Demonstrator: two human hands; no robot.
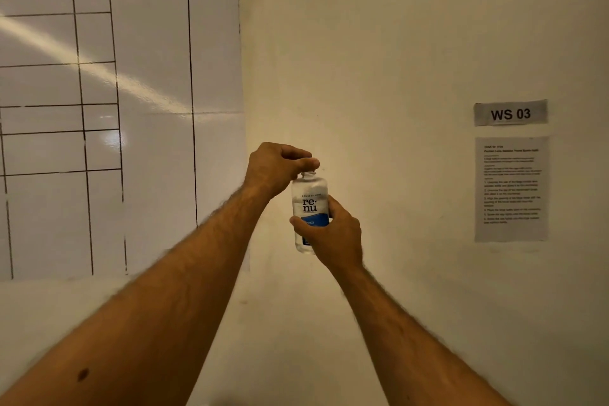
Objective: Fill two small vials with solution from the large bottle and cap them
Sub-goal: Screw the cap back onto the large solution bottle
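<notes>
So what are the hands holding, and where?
The right hand grips a clear bottle around its lower body. The left hand pinches its top; whether a cap is there cannot be told.

Bottle (309, 208) upright between both hands: right fingers (298, 224) wrapped round lower half, left fingers (304, 163) just above neck. Whiteboard (131, 92) behind, left of left fingers. Sign (510, 113) above sheet (510, 189), well right of right fingers.
</notes>
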